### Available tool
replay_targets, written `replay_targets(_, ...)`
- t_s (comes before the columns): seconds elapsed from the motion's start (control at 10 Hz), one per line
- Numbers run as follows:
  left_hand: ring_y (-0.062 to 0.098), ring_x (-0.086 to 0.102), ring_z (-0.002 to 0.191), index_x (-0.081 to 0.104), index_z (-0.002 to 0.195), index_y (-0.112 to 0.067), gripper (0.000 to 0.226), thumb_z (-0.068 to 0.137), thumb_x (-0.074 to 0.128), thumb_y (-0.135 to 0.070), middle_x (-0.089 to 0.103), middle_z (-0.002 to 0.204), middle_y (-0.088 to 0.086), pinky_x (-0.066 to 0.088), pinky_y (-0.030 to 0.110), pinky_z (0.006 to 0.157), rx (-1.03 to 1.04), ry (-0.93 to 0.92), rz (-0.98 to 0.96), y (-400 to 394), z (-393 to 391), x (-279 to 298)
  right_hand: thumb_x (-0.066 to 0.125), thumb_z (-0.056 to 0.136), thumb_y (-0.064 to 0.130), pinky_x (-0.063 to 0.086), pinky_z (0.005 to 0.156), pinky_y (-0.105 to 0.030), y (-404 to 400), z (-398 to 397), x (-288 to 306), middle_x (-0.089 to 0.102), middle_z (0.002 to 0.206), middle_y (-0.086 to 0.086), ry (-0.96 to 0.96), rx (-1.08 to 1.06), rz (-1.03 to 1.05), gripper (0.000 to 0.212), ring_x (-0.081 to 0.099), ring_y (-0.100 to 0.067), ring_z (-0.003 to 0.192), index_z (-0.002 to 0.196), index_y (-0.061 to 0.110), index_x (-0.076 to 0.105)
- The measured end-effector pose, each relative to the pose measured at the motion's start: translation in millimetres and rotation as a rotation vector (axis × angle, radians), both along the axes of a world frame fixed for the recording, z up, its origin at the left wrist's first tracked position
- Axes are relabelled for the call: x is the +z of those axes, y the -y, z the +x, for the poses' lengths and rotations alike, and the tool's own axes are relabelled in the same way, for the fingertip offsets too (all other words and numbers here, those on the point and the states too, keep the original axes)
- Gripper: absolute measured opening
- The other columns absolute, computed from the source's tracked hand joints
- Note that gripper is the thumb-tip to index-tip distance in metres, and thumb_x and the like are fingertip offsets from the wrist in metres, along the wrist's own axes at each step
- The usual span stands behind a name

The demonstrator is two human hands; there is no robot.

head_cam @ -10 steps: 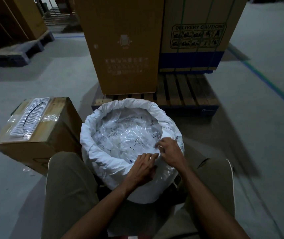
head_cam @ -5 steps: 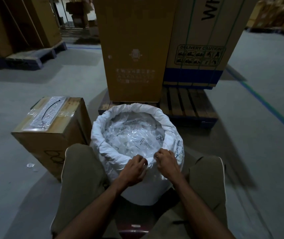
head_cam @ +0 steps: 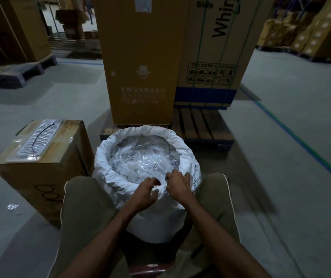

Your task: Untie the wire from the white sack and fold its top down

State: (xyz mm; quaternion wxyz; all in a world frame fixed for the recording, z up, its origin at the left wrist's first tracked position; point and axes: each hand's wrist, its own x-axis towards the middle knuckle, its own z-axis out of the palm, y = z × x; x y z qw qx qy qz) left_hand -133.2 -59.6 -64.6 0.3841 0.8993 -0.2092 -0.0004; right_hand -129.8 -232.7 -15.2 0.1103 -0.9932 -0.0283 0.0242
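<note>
The white sack stands open on the floor between my knees, its top rolled down into a thick rim. Clear plastic packets fill it. My left hand is at the near rim, fingers over the fold and thumb under it, pinching the fabric. Right beside it, my right hand lies on the rim with its fingers curled over the edge into the sack. No wire shows anywhere in view.
A brown carton with a plastic-wrapped white strip on top stands just left of the sack. Behind the sack is a wooden pallet carrying two tall cardboard boxes. More stacked cartons line the far left and right. A green floor line runs along the right.
Both hands shifted slightly right along the near rim, and the left hand's fist has loosened. The camera has tilted up, showing more of the tall boxes.
</note>
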Motion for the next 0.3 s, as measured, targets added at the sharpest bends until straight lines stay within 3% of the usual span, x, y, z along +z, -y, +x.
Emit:
replay_targets(0.2, 0.024, 0.059, 0.109, 0.056, 0.123, -0.023, 0.032, 0.092, 0.06, -0.027, 0.056, 0.121, 0.005, 0.052, 0.043, 0.093, 0.081, -0.035, 0.109, -22, 59, 12, 0.061, 0.093, 0.013, 0.034, 0.108, -0.048, -9, 55, -8, 0.057, 0.128, -0.003, 0.149, 0.071, 0.042, 0.033, 0.056, -0.023, 0.119, 0.124, 0.024, 0.063)
replay_targets(0.3, 0.032, 0.058, 0.109, 0.054, 0.129, -0.018, 0.04, 0.091, 0.062, -0.025, 0.053, 0.124, 0.01, 0.052, 0.047, 0.091, 0.139, 0.085, 0.213, -32, 101, -4, 0.066, 0.09, 0.014, 0.039, 0.105, -0.051, -13, 95, -33, 0.06, 0.131, -0.007, 0.228, 0.062, 0.044, 0.038, 0.059, -0.028, 0.119, 0.127, 0.021, 0.062)
